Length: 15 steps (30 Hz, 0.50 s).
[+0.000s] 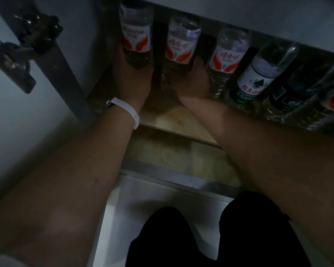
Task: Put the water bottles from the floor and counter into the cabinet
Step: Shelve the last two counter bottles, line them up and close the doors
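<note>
Knelt at the open cabinet (174, 130), both bare arms reaching onto its yellowish floor in dim light. Left hand (132, 78) wrapped around the base of the leftmost bottle (136, 35), a clear water bottle with a red-and-white label, standing upright at the left end of the row and just beside the cabinet's left wall. Fingers closed under and behind that bottle's lower part, mostly hidden by it; the bottle's label and shoulder above the hand, bottom pressed into the palm. White wristband (124, 110) on the left wrist, at the cabinet's front edge.

Right hand (189, 81) set between the second bottle (180, 45) and the third bottle (227, 54), both with similar red-and-white labels. Curled against the second bottle's lower body, thumb side touching it; whether truly gripped or only steadied could not be told in the gloom.

Further right of the third bottle, a green-labelled bottle (258, 76), then a dark-labelled bottle (291, 95), all in one line along the cabinet's back. Hinged door (17, 47) swung open left of the cabinet. Dark-trousered knees (210, 237) on the pale floor before the cabinet.
</note>
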Each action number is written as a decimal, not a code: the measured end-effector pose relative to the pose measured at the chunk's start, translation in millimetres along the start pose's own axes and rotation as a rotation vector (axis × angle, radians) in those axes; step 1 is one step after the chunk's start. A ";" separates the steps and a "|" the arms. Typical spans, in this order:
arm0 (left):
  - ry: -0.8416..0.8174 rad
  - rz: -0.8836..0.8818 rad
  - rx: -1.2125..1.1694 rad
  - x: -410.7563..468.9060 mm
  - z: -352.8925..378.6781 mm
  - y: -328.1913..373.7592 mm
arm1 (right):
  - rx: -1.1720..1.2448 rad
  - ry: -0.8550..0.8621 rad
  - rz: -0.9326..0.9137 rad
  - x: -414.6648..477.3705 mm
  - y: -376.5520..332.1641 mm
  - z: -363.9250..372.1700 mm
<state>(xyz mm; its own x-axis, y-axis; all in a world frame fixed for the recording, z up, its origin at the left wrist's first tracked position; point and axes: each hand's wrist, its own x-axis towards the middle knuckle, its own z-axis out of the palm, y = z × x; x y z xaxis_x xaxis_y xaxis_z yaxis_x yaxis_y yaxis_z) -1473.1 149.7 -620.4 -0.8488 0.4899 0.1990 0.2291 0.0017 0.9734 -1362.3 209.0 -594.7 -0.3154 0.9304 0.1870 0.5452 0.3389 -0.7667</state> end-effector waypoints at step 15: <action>-0.128 -0.005 0.196 -5.6 -9.8 0.2 | 0.085 -0.178 -0.010 -16.1 -4.2 -18.1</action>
<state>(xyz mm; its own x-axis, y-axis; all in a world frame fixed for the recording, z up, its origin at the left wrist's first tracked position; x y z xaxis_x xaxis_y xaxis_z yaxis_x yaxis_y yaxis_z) -1473.0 138.5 -620.2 -0.7853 0.5964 0.1662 0.3244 0.1677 0.9309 -1345.4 195.2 -583.4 -0.4567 0.8852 0.0888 0.4762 0.3276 -0.8161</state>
